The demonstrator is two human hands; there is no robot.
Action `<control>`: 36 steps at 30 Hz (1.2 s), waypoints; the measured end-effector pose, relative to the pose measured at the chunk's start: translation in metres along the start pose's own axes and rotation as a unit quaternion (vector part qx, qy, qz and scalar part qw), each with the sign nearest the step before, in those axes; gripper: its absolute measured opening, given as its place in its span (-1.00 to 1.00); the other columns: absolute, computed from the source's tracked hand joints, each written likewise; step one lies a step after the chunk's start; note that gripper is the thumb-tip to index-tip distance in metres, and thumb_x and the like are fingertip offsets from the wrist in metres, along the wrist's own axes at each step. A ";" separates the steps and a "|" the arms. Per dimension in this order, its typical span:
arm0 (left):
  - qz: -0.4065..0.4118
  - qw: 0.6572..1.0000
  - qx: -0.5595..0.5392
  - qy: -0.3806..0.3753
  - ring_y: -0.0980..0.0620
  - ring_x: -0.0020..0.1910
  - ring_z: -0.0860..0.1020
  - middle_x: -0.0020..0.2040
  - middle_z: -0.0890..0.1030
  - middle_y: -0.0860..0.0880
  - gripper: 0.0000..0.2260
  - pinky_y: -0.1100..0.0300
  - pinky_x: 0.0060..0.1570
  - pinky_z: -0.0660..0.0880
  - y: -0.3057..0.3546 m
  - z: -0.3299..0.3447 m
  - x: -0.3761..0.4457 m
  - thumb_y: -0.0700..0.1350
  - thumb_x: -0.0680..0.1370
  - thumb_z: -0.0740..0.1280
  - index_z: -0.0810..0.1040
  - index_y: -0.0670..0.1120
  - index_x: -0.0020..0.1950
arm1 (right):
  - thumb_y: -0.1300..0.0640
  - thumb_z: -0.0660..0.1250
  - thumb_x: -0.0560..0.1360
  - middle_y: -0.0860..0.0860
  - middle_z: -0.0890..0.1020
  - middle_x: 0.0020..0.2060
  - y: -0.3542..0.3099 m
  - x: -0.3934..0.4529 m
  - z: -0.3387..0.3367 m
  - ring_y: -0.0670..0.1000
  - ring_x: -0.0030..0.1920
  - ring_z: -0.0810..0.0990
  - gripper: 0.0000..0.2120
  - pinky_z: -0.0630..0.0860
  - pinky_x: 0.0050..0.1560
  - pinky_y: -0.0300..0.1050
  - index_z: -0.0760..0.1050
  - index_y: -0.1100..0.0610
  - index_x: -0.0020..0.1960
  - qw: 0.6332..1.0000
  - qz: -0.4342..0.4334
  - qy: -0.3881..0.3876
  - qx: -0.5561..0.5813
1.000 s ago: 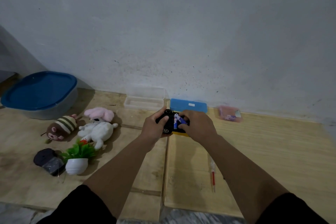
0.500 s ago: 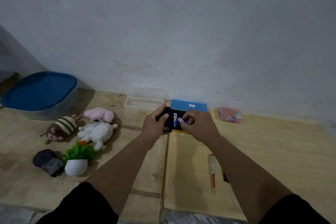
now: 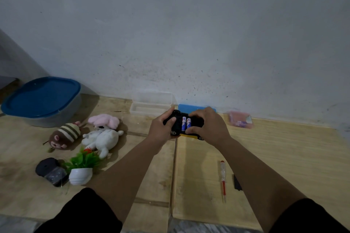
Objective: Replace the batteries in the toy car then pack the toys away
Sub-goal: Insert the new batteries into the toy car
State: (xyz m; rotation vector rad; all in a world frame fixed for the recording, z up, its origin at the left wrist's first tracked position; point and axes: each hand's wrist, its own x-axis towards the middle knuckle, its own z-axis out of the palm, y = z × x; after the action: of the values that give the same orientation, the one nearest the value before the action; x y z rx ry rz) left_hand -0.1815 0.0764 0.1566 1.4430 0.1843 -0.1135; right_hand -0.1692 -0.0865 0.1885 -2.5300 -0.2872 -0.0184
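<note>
A: Which way did the car (image 3: pixel 177 125) lie?

B: Belly up, held above the desk (image 3: pixel 274 149) near the wall (image 3: pixel 189 34). Its long axis ran left to right across the view, one end in each hand. Two batteries (image 3: pixel 185 123) sat side by side in the open bay, crosswise to that axis, their ends pointing toward the wall and back toward the person. A yellow edge of the body showed underneath, with a wheel at each lower corner.

A: And the hands?

B: The left hand (image 3: pixel 162 128) gripped the left end, fingers curled under, thumb on top. The right hand (image 3: pixel 207 126) clamped the right end, fingers arched over the far edge, thumb lying just beside the right battery. The car bridged the gap between them.

A: What else was there?

B: A screwdriver (image 3: pixel 223 179) lay on the desk, nearer the person, by the right forearm, with a small black piece (image 3: pixel 237 182) just beside it. Three plush toys (image 3: pixel 103 137), a potted plant (image 3: pixel 82 169) and a dark mouse-like thing (image 3: pixel 50 171) lay to the left. A blue-lidded tub (image 3: pixel 41 100) stood far left, a clear box (image 3: pixel 151 105) by the wall.
</note>
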 end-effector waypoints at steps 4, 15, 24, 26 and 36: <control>-0.001 1.000 0.000 0.001 0.01 0.02 0.55 0.33 0.45 -0.07 -0.62 0.21 -0.29 0.62 0.002 -0.001 -0.001 -0.22 0.62 0.21 0.37 0.01 0.43 | -0.07 0.54 0.25 -0.04 0.48 0.02 -0.002 0.000 -0.002 -0.06 -0.03 0.47 -0.51 0.46 -0.04 -0.15 0.51 -0.01 0.13 1.000 0.005 0.009 -0.014; 0.006 1.000 0.022 0.004 -0.06 0.09 0.55 0.31 0.47 -0.07 -0.62 0.18 -0.25 0.63 0.002 0.005 -0.004 -0.24 0.62 0.19 0.39 0.01 0.42 | 0.14 0.37 0.37 -0.10 0.49 -0.35 -0.012 -0.006 0.000 -0.10 -0.33 0.46 -0.58 0.45 -0.26 -0.25 0.50 0.14 0.22 0.998 -0.026 -0.045 -0.021; -0.004 0.999 0.038 -0.012 0.02 0.02 0.56 0.22 0.50 -0.02 -0.63 0.17 -0.21 0.63 -0.004 0.004 -0.008 -0.23 0.62 0.19 0.39 0.01 0.42 | 0.23 0.26 0.47 0.01 0.49 -0.20 -0.003 -0.008 -0.004 -0.05 -0.26 0.45 -0.62 0.33 -0.29 -0.34 0.45 0.01 0.27 0.999 -0.041 -0.023 0.026; -0.007 0.999 0.032 -0.011 -0.03 0.07 0.55 0.22 0.49 -0.03 -0.62 0.15 -0.22 0.63 -0.004 0.007 -0.009 -0.24 0.62 0.19 0.39 0.00 0.42 | 0.22 0.27 0.49 -0.02 0.54 -0.21 -0.004 -0.009 -0.001 -0.05 -0.32 0.49 -0.74 0.42 -0.33 -0.18 0.41 0.02 0.16 0.999 -0.041 -0.016 0.026; -0.025 0.999 -0.013 0.027 -0.08 0.01 0.55 0.21 0.47 -0.05 -0.63 0.02 -0.13 0.62 0.000 0.005 -0.003 -0.24 0.62 0.19 0.40 0.00 0.41 | -0.03 0.39 0.42 -0.02 0.64 0.10 0.003 -0.009 -0.002 0.03 0.06 0.58 -0.70 0.50 0.05 -0.01 0.58 -0.03 0.14 0.995 -0.069 -0.042 -0.056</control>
State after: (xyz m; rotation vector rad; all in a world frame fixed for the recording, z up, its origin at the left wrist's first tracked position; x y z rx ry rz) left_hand -0.1840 0.0718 0.1580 1.4167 0.2656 -0.1115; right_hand -0.1777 -0.0919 0.1880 -2.6204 -0.5077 0.0186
